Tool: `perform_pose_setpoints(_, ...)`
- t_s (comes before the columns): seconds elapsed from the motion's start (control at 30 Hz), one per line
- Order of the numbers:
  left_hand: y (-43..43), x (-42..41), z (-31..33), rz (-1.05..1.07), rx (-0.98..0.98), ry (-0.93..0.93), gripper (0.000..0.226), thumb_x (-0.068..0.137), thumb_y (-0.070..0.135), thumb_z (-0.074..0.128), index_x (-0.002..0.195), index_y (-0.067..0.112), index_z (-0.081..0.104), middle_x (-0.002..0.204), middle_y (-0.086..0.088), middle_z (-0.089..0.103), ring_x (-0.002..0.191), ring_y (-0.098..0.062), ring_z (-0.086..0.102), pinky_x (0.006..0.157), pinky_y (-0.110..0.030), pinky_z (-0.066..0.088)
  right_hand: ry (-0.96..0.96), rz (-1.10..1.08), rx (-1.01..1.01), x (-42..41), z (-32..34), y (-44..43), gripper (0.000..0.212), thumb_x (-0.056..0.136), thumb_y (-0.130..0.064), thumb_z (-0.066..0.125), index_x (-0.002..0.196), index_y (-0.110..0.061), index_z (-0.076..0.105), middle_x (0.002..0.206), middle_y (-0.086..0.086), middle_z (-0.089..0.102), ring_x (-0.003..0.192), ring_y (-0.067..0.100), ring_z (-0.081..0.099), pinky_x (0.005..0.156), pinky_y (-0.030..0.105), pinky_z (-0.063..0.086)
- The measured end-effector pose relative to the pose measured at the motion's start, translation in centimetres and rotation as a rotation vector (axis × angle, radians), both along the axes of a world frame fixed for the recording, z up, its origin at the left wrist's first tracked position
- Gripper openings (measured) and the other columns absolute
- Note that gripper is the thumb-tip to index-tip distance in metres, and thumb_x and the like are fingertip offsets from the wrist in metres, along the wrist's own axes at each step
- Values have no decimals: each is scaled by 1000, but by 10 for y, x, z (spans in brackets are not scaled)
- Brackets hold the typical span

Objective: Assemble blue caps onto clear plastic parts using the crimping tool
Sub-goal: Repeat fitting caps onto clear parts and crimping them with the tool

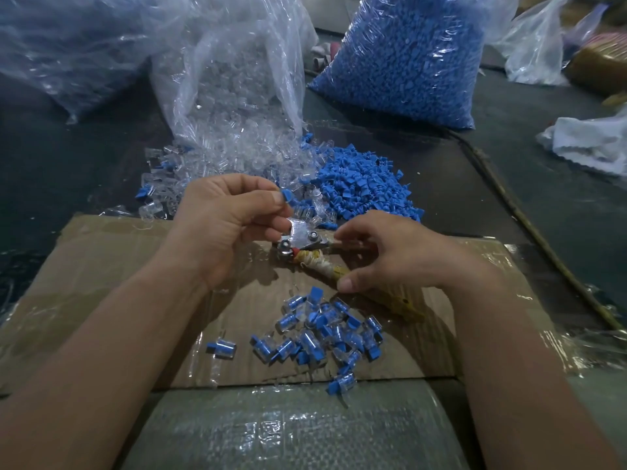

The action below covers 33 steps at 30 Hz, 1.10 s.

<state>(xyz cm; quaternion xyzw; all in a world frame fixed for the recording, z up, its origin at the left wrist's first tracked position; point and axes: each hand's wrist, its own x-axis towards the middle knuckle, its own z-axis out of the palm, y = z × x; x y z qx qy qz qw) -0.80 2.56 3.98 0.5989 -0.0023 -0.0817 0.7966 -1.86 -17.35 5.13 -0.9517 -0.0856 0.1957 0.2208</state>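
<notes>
On taped cardboard [101, 266] (dark table [51, 171] around) we see left hand [224, 225] pinching a blue cap [287, 195], right hand [390, 256] gripping the crimping tool [307, 239].

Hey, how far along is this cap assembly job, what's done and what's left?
Done: a small pile of capped parts lies on the cardboard. In hand: the left hand pinches a blue cap above the crimping tool, whose handle the right hand grips. Left: most of it, judging by the loose blue caps, the clear parts and the full cap bag.
</notes>
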Motion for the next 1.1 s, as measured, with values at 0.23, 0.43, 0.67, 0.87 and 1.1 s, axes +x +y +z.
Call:
perform_pose_setpoints(0.23, 0, -1, 0, -9, 8, -11, 16, 57, 6, 62, 71, 2, 56, 52, -5, 64, 43, -11, 59, 42, -16, 49, -19, 7, -111, -2, -1, 7, 82, 56, -55, 77, 129, -32, 47, 100, -17, 39, 101, 9, 39, 89, 32, 38)
perform_pose_setpoints(0.43, -1, 1, -4, -7, 14, -5, 17, 56, 8, 62, 71, 3, 57, 55, -7, 66, 45, -12, 61, 41, -16, 48, -185, 3, -215, 0, -2, 16, 40, 66, -45, 72, 103, -32, 65, 80, -15, 45, 74, 5, 45, 61, 26, 35)
perform_pose_setpoints(0.67, 1, 5, -8, 0, -12, -27, 17, 58, 8, 61, 74, 4, 57, 57, -6, 67, 48, -11, 63, 44, -15, 49, -389, 29, -361, 3, -11, 20, 10, 78, -21, 56, 86, -20, 62, 73, -5, 45, 68, 16, 45, 50, 25, 26)
perform_pose_setpoints(0.87, 1, 7, -10, 31, -56, -59, 16, 59, 8, 60, 74, 4, 56, 58, -5, 67, 51, -11, 64, 47, -15, 50, -415, -101, -258, 6, -11, 7, 15, 83, -20, 55, 74, -25, 44, 75, -8, 38, 64, 5, 36, 52, 22, 24)
perform_pose_setpoints(1.1, -2, 5, -14, 67, -44, -99, 6, 69, 3, 59, 75, 5, 56, 60, -4, 68, 54, -11, 65, 50, -15, 51, -516, -217, 46, -1, -4, 11, 18, 78, -13, 53, 86, -23, 40, 72, -12, 41, 63, 3, 38, 51, 23, 23)
